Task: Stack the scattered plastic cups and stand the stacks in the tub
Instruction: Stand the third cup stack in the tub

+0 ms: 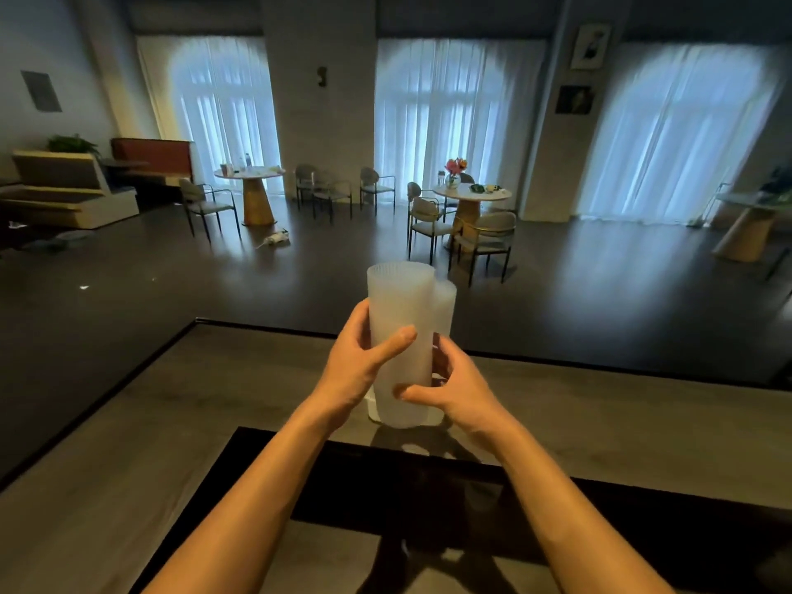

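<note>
A tall stack of frosted ribbed plastic cups (400, 310) stands upright in the middle of the view, above the grey counter (171, 400). My left hand (360, 362) grips its left side, thumb across the front. My right hand (454, 388) holds the lower right, thumb on the front near the base. A second frosted cup or stack (445, 302) rises just behind and to the right, partly hidden by the front stack and my right hand; which hand holds it I cannot tell. No tub shows in this view.
A black rectangular inset (428, 486) lies in the counter under my forearms. Beyond the counter's far edge the dark floor opens out, with round tables (471, 195) and chairs (484, 237) farther back by curtained windows.
</note>
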Available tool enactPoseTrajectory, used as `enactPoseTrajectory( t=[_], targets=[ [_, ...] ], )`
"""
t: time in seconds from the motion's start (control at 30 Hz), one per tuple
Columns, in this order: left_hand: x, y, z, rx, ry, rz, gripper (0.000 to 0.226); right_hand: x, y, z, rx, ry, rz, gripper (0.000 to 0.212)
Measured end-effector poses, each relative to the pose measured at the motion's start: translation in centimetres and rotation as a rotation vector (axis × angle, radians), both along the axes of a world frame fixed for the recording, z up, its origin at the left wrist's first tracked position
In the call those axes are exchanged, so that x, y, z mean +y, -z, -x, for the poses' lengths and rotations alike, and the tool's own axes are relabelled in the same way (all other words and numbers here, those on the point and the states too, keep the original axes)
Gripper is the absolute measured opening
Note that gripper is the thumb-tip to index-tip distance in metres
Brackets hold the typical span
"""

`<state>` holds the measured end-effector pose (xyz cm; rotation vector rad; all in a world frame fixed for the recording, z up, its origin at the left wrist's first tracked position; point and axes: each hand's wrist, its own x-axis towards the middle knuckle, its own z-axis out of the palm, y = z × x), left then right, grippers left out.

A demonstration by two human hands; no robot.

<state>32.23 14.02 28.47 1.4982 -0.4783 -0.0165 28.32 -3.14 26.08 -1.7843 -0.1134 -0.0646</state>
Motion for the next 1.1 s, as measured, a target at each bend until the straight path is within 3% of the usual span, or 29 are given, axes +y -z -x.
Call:
enactPoseTrajectory(
  t=[0.2,0.43,0.6,0.87,1.1],
  targets=[
    [1.0,-0.6,-4.1,-0.072,0.015,-0.075,0.066,1.8,-0.2,-3.7,-0.008,0.132,0.083,0.073],
    [1.8,1.8,-7.4,0.003,-0.011,-0.059,0.068,2.7,2.0,-6.1,-0.007,0.226,0.199,0.088],
    [1.3,3.4,-8.9,0.011,-0.029,-0.102,0.068,2.8,3.6,-7.2,-0.021,0.289,0.318,0.084],
    [-0.4,4.7,-10.7,-0.034,-0.034,-0.174,0.067,2.5,5.3,-9.0,-0.020,0.382,0.347,0.074],
    [-0.3,8.0,-10.9,0.019,-0.039,-0.222,0.067,2.8,8.2,-9.6,0.038,0.415,0.493,0.083]
  ],
)
